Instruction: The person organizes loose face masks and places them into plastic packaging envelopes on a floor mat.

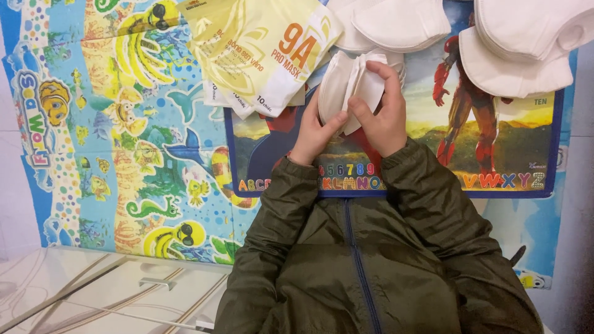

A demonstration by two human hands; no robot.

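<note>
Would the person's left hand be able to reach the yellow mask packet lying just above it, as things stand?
Probably yes, but not freely: the left hand lies close below the yellow packet with nothing between them, yet it is gripping the stack of white masks together with the right hand.

White masks over bright cartoon mats

Between the hands, a stack of white masks (pixel 352 86); just above the left hand (pixel 315 133), pale yellow packets (pixel 260 49) with orange lettering; under both hands, a blue-edged mat (pixel 520 154) with a red figure and rainbow letters; left of them, a turquoise sea-creature mat (pixel 124 136); olive-green jacket sleeves (pixel 427 192)
</note>
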